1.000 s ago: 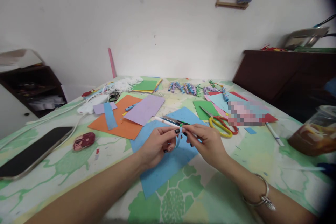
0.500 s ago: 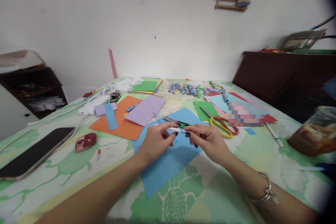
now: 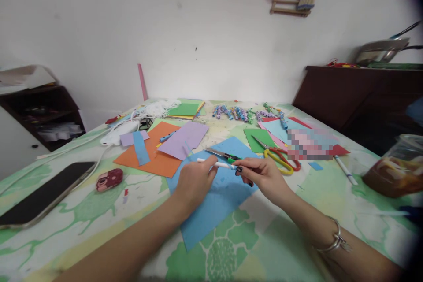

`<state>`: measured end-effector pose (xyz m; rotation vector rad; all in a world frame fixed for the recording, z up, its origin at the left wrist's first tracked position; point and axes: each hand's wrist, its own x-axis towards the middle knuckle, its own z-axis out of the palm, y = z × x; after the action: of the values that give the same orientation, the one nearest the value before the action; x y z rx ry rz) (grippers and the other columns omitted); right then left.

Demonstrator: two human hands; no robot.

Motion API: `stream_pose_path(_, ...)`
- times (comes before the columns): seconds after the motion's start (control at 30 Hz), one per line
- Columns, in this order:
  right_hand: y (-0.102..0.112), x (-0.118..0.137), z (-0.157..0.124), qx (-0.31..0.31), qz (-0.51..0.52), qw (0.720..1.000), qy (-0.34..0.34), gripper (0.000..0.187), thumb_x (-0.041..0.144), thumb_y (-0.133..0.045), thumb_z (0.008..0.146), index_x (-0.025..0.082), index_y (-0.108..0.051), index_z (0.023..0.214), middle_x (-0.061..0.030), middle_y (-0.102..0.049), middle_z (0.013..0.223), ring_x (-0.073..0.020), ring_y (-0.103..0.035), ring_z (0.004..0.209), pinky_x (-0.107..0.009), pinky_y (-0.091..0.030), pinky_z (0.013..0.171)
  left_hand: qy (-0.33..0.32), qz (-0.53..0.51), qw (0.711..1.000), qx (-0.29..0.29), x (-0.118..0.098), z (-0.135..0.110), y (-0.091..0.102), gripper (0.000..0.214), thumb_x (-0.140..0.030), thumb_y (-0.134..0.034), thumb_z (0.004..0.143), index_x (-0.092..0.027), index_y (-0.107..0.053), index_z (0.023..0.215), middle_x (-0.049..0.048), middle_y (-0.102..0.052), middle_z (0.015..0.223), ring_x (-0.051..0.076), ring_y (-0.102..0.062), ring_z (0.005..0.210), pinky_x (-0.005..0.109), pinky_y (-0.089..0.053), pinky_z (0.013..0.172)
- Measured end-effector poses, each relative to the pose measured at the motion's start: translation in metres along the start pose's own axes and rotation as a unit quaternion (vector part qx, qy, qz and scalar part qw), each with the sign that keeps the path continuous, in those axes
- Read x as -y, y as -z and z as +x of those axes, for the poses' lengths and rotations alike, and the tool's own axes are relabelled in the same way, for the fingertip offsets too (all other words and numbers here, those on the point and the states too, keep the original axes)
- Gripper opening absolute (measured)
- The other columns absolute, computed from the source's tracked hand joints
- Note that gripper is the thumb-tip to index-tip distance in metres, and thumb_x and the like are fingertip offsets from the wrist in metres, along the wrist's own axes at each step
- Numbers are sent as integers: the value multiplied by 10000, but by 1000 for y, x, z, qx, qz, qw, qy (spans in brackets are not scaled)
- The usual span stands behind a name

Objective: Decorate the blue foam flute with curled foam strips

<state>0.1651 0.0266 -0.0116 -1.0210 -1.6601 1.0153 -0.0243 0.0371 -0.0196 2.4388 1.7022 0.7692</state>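
A slim white marker (image 3: 222,165) with blue at its right end lies across both hands, above a sheet of blue paper (image 3: 214,211). My left hand (image 3: 196,180) is closed around its left part, fingers curled underneath and mostly hidden. At the blue end, my right hand (image 3: 261,176) pinches it between thumb and fingertips; whether that blue is the marker itself or a bit of paper, I cannot tell. Just beyond the marker, small scissors (image 3: 223,154) with black and green handles rest on the blue sheet. Further right, larger scissors (image 3: 280,158) with yellow and red handles lie partly on green paper (image 3: 257,139).
Orange paper (image 3: 158,163) and purple paper (image 3: 185,139) lie to the left, near a phone (image 3: 46,194) and a red case (image 3: 109,179). Patterned paper rolls (image 3: 241,113) line the back. A second marker (image 3: 346,170) and a plastic cup (image 3: 395,167) stand at right.
My left hand has turned and its fingers have curled in, hiding its thumb more. The marker's left end now shows beyond the fingers. My right hand stays at the blue end.
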Motion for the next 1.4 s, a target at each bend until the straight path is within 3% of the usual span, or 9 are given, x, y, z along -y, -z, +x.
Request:
stream_pose_path(0.1, 4, 0, 2, -18, 7, 999, -26, 223, 314, -638, 687, 143, -744, 782, -24, -593, 565, -87, -445, 449, -214, -339, 396, -4, -6, 1000, 18, 1, 1, 4, 176, -231, -483, 849, -218, -648, 910, 40, -651, 637, 178, -593, 556, 238, -306, 519)
stream_pose_path(0.33, 26, 1, 6, -70, 107, 988, -85, 158, 237, -710, 580, 144, -740, 705, -9, -571, 510, -72, -391, 422, -221, -278, 395, 52, -256, 959, 106, 10, 9, 20, 205, -340, -539, 815, -182, -669, 808, -27, -577, 497, 94, -470, 358, 193, -315, 430)
stream_pose_path(0.53, 29, 0, 8, -117, 187, 974, -59, 224, 294, -746, 611, 165, -730, 793, -31, -602, 620, -90, -444, 503, -254, -377, 478, -56, -249, 963, 88, 10, 11, 12, 142, -300, -653, 736, -185, -721, 689, -6, -557, 573, 92, -455, 520, 192, -330, 488)
stream_pose_path(0.63, 27, -7, 11, -159, 129, 978, -26, 301, 353, -735, 636, 156, -731, 863, -13, -575, 561, -104, -460, 504, -259, -388, 483, -103, -284, 945, 124, 2, 4, 10, 109, -280, -683, 722, -187, -718, 678, 32, -597, 757, 118, -537, 654, 213, -418, 578)
stream_pose_path(0.8, 26, -16, 12, -159, -60, 985, 20, 295, 342, -605, 751, 126, -725, 911, -8, -564, 529, -116, -481, 474, -257, -396, 463, -182, -319, 929, 47, -4, -2, 16, 72, -290, -719, 717, -223, -738, 702, 83, -513, 1291, 269, -417, 1206, 383, -384, 949)
stream_pose_path(1.0, 22, -20, 9, -60, -225, 968, 95, 256, 226, -498, 818, 145, -724, 908, -33, -613, 608, -131, -539, 496, -261, -425, 500, -202, -458, 863, 74, 4, 3, 23, 116, -207, -645, 800, -257, -743, 837, 48, -725, 951, 228, -456, 1208, 427, -307, 1043)
stream_pose_path(1.13, 22, -20, 8, -9, -240, 964, 114, 270, 124, -474, 772, 156, -729, 857, -49, -640, 673, -135, -554, 546, -256, -429, 517, -198, -524, 823, 92, 17, 12, 30, 229, -255, -580, 845, -254, -703, 1038, 69, -650, 1160, 239, -495, 1190, 419, -348, 1026)
stream_pose_path(1.3, 21, -11, 5, 27, -61, 996, 64, 183, 154, -543, 727, 163, -724, 756, -20, -589, 624, -101, -483, 499, -238, -398, 475, -123, -393, 910, 55, 37, 28, 24, 350, -188, -564, 821, -240, -635, 1160, 79, -611, 1220, 231, -504, 1178, 407, -355, 1018)
stream_pose_path(1.4, 20, -6, 3, 11, 55, 998, 33, 111, 229, -646, 712, 161, -723, 752, -10, -569, 590, -95, -461, 491, -236, -379, 460, -105, -308, 945, 20, 38, 31, 9, 322, -105, -656, 701, -208, -710, 1001, 78, -674, 1074, 228, -580, 1039, 378, -417, 944)
